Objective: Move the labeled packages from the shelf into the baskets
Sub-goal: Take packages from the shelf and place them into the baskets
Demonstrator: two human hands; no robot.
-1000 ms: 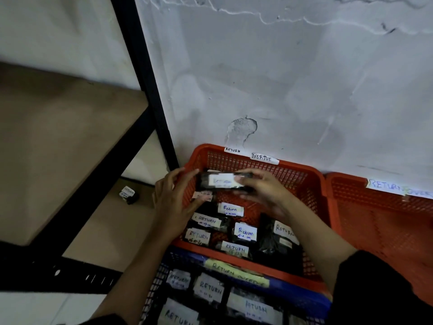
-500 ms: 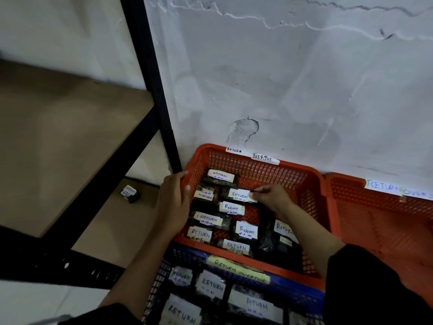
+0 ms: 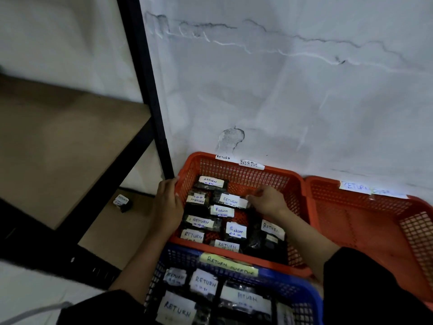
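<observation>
Your right hand [image 3: 267,201], fingers curled, pinches right end of dark white-labelled package [image 3: 230,200] lying crosswise in orange mesh basket [image 3: 248,171]. Your left hand [image 3: 167,202] grips basket's left rim.

The right orange basket [image 3: 365,221] lies open from above. The middle orange basket [image 3: 236,174] is crowded with packages [image 3: 223,211]. The shelf post [image 3: 150,95] stands just beside its left rim.
</observation>
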